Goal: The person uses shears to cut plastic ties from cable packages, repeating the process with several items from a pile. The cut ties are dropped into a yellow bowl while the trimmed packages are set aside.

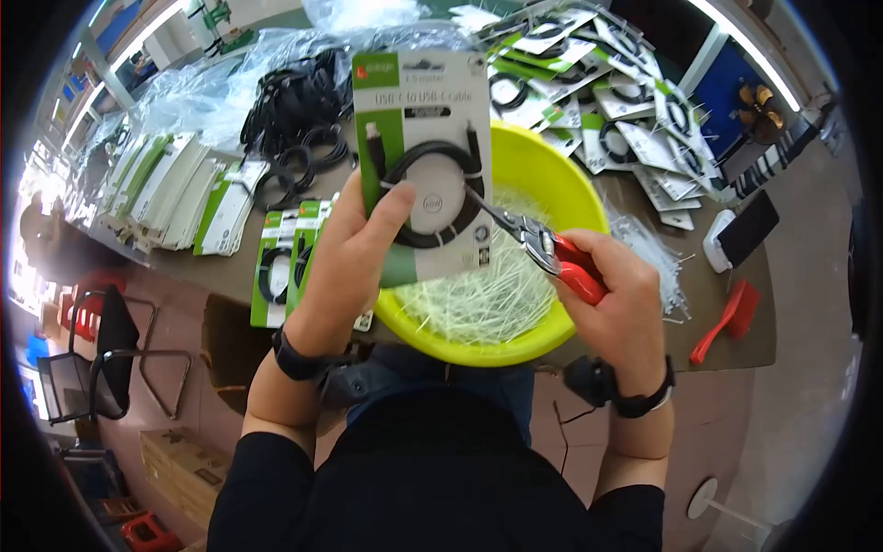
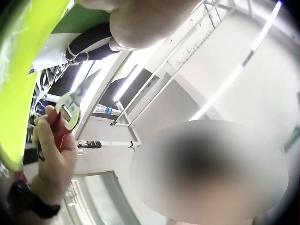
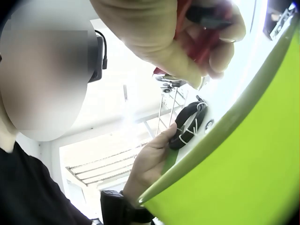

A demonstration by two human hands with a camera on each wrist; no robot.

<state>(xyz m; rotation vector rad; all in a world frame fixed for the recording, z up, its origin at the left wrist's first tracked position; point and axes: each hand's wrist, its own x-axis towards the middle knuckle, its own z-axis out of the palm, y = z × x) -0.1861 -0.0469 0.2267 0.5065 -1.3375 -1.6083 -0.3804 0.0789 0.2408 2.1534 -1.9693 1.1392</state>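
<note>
My left hand (image 1: 345,262) grips a white and green package card (image 1: 423,81) upright, its thumb across the front. Printing on the card reads USB-C to USB-C cable, and a coiled black cable (image 1: 418,241) is fixed to it. White ties (image 3: 187,132) show around the coil in the right wrist view. Red-handled cutting pliers (image 1: 529,235) are in my right hand (image 1: 625,299), their tips right at the coil's right side. Below the card stands a yellow-green basin (image 1: 552,166) holding many thin pale plastic strips (image 1: 478,308).
Carded cables (image 1: 635,110) lie heaped at the back right. Left of the basin are a stack of cards (image 1: 166,184), loose black cables (image 1: 294,101) and a few carded cables (image 1: 274,276). A red brush (image 1: 731,317) and a dark-screened device (image 1: 747,230) sit at the right.
</note>
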